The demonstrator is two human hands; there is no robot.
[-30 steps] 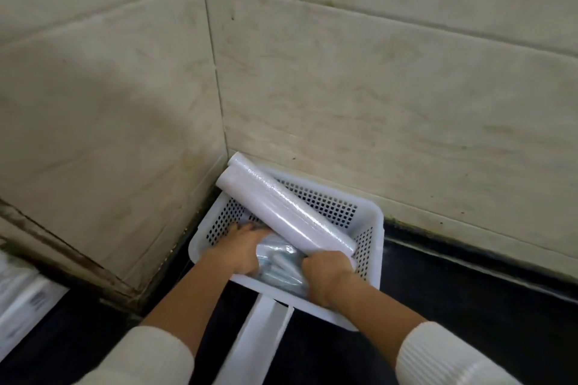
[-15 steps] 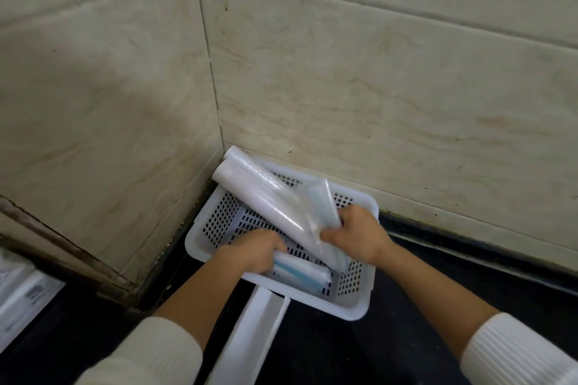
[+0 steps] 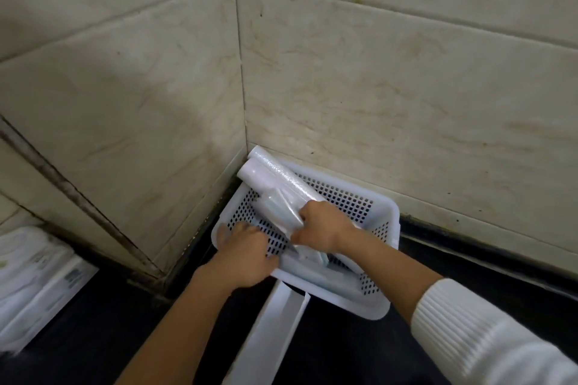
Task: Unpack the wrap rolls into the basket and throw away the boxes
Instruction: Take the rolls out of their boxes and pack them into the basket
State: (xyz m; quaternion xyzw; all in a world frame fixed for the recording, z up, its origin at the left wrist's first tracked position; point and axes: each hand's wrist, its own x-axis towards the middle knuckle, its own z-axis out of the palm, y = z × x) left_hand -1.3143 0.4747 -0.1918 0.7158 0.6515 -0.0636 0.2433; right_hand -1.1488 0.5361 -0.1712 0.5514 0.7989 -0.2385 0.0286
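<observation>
Two white wrap rolls (image 3: pixel 275 180) lie side by side in the middle of the frame, slanting from the basket's far left corner, where their ends poke up over the rim against the wall corner, down toward the right hand. The right hand (image 3: pixel 323 230) is closed in a fist around the lower end of a plastic-wrapped roll with pale blue showing through the film; whether it also holds the near ends of the two white rolls cannot be told. Below that hand, more wrapped pale blue and white packages (image 3: pixel 316 259) lie on the basket floor, partly hidden. The white perforated basket (image 3: pixel 380 233) sits on a dark counter (image 3: pixel 469 278), pushed into the corner of two beige marble-patterned tiled walls (image 3: pixel 391 87). The left hand (image 3: pixel 245 255) rests on the basket's near left rim, fingers spread and curled over the edge, gripping the basket itself. Just in front of the basket, at the lower centre of the frame, a long open white box (image 3: pixel 272 331) lies on the counter with its far end touching or just under the basket's near wall. At the far lower left edge sits a blurred white pack with dark print (image 3: pixel 34 278). White ribbed sleeves (image 3: pixel 475 334) cover both forearms near the bottom.
</observation>
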